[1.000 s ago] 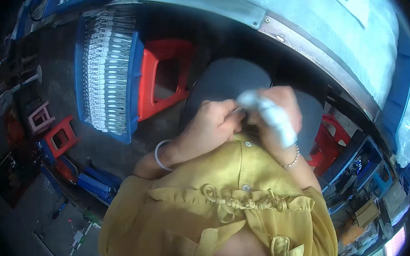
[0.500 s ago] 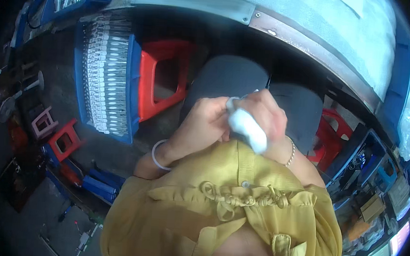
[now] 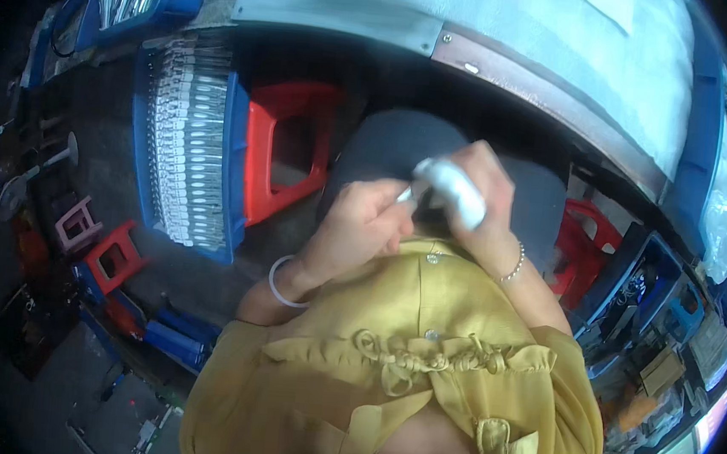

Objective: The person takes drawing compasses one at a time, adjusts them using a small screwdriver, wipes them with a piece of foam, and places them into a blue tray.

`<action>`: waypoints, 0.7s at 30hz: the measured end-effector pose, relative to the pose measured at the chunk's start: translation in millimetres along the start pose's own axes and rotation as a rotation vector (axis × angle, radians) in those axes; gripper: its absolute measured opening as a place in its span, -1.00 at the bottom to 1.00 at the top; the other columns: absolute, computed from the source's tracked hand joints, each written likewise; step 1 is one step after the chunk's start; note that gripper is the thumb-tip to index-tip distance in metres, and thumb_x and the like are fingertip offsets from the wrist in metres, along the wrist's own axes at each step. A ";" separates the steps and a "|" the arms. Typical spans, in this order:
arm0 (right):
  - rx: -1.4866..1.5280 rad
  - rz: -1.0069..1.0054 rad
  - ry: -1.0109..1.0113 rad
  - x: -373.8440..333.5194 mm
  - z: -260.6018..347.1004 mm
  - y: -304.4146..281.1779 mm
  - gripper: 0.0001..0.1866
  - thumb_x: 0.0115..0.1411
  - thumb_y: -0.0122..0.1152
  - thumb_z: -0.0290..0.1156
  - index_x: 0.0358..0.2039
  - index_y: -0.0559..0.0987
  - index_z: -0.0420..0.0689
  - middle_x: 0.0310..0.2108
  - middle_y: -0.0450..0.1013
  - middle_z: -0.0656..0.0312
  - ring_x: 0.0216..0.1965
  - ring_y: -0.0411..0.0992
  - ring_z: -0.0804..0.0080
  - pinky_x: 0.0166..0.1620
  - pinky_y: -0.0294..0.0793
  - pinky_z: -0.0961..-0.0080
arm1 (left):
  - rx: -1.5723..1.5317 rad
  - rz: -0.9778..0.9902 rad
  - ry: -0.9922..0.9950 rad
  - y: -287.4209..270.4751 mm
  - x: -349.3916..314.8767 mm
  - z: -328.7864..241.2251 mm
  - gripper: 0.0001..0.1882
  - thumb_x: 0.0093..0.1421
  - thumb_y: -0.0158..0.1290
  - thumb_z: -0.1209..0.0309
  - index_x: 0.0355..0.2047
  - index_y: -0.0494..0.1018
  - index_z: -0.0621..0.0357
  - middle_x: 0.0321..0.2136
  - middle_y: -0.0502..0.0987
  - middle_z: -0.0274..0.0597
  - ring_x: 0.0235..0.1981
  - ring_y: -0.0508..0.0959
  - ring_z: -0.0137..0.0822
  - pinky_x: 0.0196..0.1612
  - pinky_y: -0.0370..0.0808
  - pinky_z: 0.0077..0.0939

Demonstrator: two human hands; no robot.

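While hands (image 3: pixel 420 210) meet, white cloth (image 3: pixel 456 192) (bunched) sits between.

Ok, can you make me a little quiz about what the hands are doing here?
1. True or false: the right hand holds a white cloth-like piece.
2. What colour is the stool beside the blue tray of metal parts? A green, B red, C white.
3. Which wrist wears a white bangle?

Key: 1 true; 2 B; 3 the left hand wrist.
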State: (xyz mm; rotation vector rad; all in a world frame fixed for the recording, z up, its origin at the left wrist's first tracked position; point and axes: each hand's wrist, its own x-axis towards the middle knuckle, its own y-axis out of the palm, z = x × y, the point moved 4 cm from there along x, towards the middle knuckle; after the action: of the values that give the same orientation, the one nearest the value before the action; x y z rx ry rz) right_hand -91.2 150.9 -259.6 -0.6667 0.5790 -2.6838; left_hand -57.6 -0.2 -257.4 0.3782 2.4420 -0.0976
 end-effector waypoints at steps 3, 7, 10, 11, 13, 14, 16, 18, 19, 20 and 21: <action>-0.036 -0.072 -0.058 2.6 0.8 -6.1 -0.77 -0.13 0.33 -0.51 -0.37 0.60 -0.15 -0.46 0.47 0.20 -0.46 0.46 0.32 -0.46 0.49 0.43 | -0.071 0.064 -0.083 5.2 -4.0 2.2 -0.83 0.28 -0.07 0.56 -0.20 0.51 0.28 -0.55 0.52 -0.36 -0.65 0.43 -0.65 -0.61 0.35 -0.76; -0.236 -0.058 0.043 20.5 -10.9 -32.2 -0.76 -0.16 0.30 -0.55 -0.38 0.61 -0.16 -0.49 0.46 0.16 -0.48 0.45 0.32 -0.42 0.48 0.43 | -0.129 0.098 -0.116 2.0 -7.2 3.5 -0.78 0.32 -0.07 0.52 -0.08 0.49 0.30 -0.54 0.52 -0.31 -0.66 0.42 -0.64 -0.61 0.34 -0.78; -0.473 -0.199 0.191 33.9 -16.9 -107.9 -0.81 0.13 0.34 -0.48 -0.24 0.60 -0.24 -0.35 0.57 0.20 -0.43 0.52 0.51 -0.46 0.49 0.63 | -0.159 0.075 -0.021 -4.1 -13.7 1.0 -0.76 0.33 -0.07 0.51 -0.05 0.46 0.35 -0.54 0.52 -0.30 -0.66 0.43 -0.64 -0.60 0.35 -0.79; 0.019 -0.547 0.383 42.8 -21.2 -120.8 -0.72 0.11 0.38 -0.42 -0.18 0.57 -0.25 -0.39 0.57 0.19 -0.50 0.49 0.56 -0.56 0.41 0.73 | -0.169 0.063 0.005 -10.2 -8.2 -1.0 -0.75 0.33 -0.07 0.51 -0.05 0.46 0.37 -0.53 0.52 -0.30 -0.66 0.43 -0.64 -0.60 0.36 -0.80; -0.283 -0.330 0.332 71.2 -29.9 -173.5 -0.66 0.12 0.39 -0.37 -0.14 0.55 -0.27 -0.41 0.57 0.18 -0.56 0.45 0.61 -0.61 0.32 0.78 | -0.185 0.047 0.035 -16.6 -7.9 -3.7 -0.75 0.33 -0.07 0.51 -0.05 0.46 0.38 -0.53 0.52 -0.29 -0.66 0.43 -0.64 -0.60 0.37 -0.80; -0.367 -0.328 0.327 77.9 -40.7 -196.9 -0.62 0.12 0.39 -0.34 -0.12 0.53 -0.28 -0.42 0.57 0.17 -0.58 0.43 0.62 -0.63 0.29 0.79 | -0.195 0.045 0.057 -15.3 -8.6 -7.2 -0.75 0.33 -0.07 0.50 -0.05 0.46 0.38 -0.53 0.53 -0.29 -0.65 0.44 -0.65 -0.59 0.37 -0.80; -0.568 -0.324 0.398 93.4 -64.6 -233.8 -0.49 0.09 0.42 -0.21 -0.13 0.51 -0.37 -0.35 0.56 0.07 -0.55 0.48 0.56 -0.62 0.33 0.77 | -0.216 0.042 0.047 -14.3 -9.6 -11.1 -0.75 0.32 -0.05 0.51 -0.05 0.46 0.37 -0.53 0.53 -0.29 -0.65 0.44 -0.65 -0.59 0.38 -0.80; -0.675 -0.294 0.424 106.3 -88.0 -262.3 -0.45 0.07 0.42 -0.17 -0.14 0.50 -0.40 -0.29 0.55 0.01 -0.50 0.51 0.50 -0.58 0.38 0.73 | -0.233 0.043 0.036 -15.7 -10.1 -13.6 -0.76 0.32 -0.03 0.51 -0.05 0.46 0.36 -0.53 0.53 -0.28 -0.65 0.44 -0.65 -0.59 0.38 -0.80; -0.776 -0.262 0.457 112.2 -92.3 -266.4 -0.41 0.06 0.43 -0.13 -0.14 0.49 -0.43 -0.24 0.53 -0.04 -0.45 0.54 0.45 -0.53 0.44 0.70 | -0.230 0.028 0.019 -16.7 -10.7 -13.3 -0.76 0.30 0.00 0.51 -0.05 0.46 0.35 -0.53 0.54 -0.28 -0.65 0.44 -0.65 -0.59 0.38 -0.81; -1.170 -0.360 0.460 107.0 -84.8 -274.2 -0.34 0.06 0.42 -0.06 -0.15 0.49 -0.47 -0.14 0.50 -0.05 -0.36 0.56 0.34 -0.38 0.54 0.52 | -0.226 0.015 0.000 -17.7 -10.6 -13.0 -0.75 0.29 0.02 0.51 -0.05 0.46 0.35 -0.53 0.54 -0.28 -0.65 0.45 -0.65 -0.59 0.38 -0.81; -1.168 -0.358 0.457 103.8 -79.9 -281.2 -0.34 0.06 0.42 -0.06 -0.15 0.49 -0.47 -0.14 0.50 -0.05 -0.36 0.56 0.34 -0.38 0.54 0.52 | -0.229 0.011 0.000 -19.1 -10.1 -12.3 -0.75 0.29 0.02 0.51 -0.05 0.46 0.35 -0.53 0.54 -0.28 -0.65 0.45 -0.65 -0.59 0.38 -0.81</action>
State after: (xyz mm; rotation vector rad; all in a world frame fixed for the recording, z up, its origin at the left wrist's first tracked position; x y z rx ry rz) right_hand -275.2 379.1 -158.1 -0.3803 2.4083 -2.5745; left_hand -63.1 -18.9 -241.9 0.2891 2.4184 0.1855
